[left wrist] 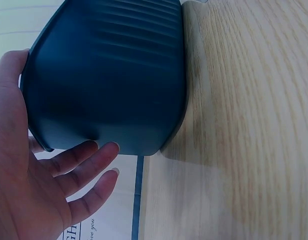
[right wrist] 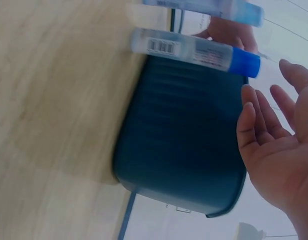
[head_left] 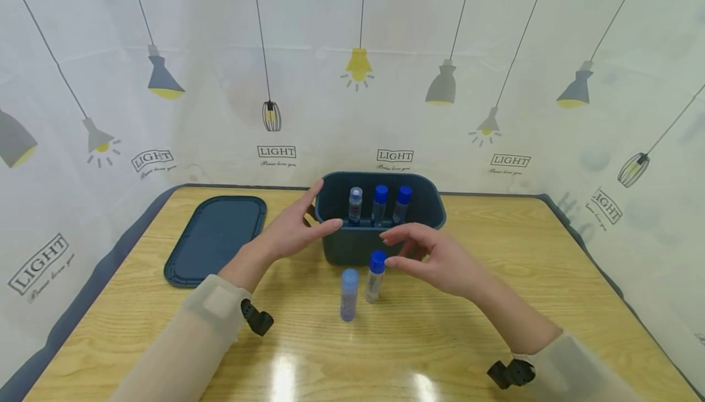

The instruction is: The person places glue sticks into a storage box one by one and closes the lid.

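Note:
A dark teal plastic bin [head_left: 352,246] stands at the table's middle back. My left hand [head_left: 289,227] spans the bin's left end, thumb at the front rim and fingers loosely spread along the outer side. Two small clear bottles stand upright in front: one with a dark blue cap [head_left: 377,261] and one with a light blue cap [head_left: 349,295]. My right hand [head_left: 440,261] is beside the dark-capped bottle, fingers bent loosely. In the right wrist view, a gap shows between that hand and the bottle's cap [right wrist: 245,62]. Inside the bin stand a light-capped bottle [head_left: 355,206] and two dark-capped bottles [head_left: 379,203].
A dark teal lid [head_left: 217,240] lies flat on the left part of the wooden table [head_left: 308,359]. Behind and on both sides hangs a pale curtain [head_left: 314,71] printed with lamps. Each wrist carries a small black camera [head_left: 257,317].

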The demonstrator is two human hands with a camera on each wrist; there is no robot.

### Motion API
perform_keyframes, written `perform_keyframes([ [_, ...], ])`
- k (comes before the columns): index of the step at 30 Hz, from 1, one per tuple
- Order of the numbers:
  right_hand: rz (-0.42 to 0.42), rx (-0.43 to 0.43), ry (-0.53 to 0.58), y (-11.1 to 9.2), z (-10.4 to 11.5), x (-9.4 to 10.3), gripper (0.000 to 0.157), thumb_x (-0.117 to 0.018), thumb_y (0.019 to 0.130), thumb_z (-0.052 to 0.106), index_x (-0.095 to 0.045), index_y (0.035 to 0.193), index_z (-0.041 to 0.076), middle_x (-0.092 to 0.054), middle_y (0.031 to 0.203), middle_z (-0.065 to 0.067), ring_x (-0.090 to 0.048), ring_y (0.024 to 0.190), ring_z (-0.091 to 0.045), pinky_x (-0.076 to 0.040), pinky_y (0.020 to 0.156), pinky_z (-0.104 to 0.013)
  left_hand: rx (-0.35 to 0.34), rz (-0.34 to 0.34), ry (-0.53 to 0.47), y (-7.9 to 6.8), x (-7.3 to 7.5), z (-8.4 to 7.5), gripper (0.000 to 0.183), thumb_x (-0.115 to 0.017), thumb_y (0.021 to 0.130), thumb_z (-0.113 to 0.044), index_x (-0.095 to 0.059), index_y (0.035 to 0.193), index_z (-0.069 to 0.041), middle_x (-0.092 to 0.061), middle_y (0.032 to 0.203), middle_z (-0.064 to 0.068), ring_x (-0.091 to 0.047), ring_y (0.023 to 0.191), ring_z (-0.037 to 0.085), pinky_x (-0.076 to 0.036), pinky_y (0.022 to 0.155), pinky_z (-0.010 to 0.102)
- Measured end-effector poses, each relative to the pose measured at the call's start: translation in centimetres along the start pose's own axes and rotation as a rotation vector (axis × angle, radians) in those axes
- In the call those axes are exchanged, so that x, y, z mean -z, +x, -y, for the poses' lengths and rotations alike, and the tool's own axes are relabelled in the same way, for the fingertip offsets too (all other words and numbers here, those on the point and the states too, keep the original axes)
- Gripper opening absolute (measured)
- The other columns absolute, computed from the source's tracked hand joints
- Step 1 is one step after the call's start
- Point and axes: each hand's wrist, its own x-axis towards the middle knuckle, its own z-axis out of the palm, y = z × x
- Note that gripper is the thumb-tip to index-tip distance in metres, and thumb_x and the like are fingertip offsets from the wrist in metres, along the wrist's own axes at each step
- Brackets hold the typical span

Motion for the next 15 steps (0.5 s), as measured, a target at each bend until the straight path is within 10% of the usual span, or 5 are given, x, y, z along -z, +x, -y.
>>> perform_keyframes([
  [15, 0.069, -0.041, 0.044, 0.2, -1.6, -2.5, 0.040, -0.078, 0.104, 0.021, -0.070, 0.143, 0.022, -0.074, 0.115, -0.001, -0.066, 0.084, -0.017, -0.056, 0.067, -0.027, -0.009, 0.000, -0.002, 0.0, 0.0, 0.1, 0.108, -0.065, 0.096, -0.080, -0.005, 0.177, -0.042, -0.052, 0.162, 0.013, -0.067, 0.123, 0.034, -0.057, 0.104, 0.055],
])
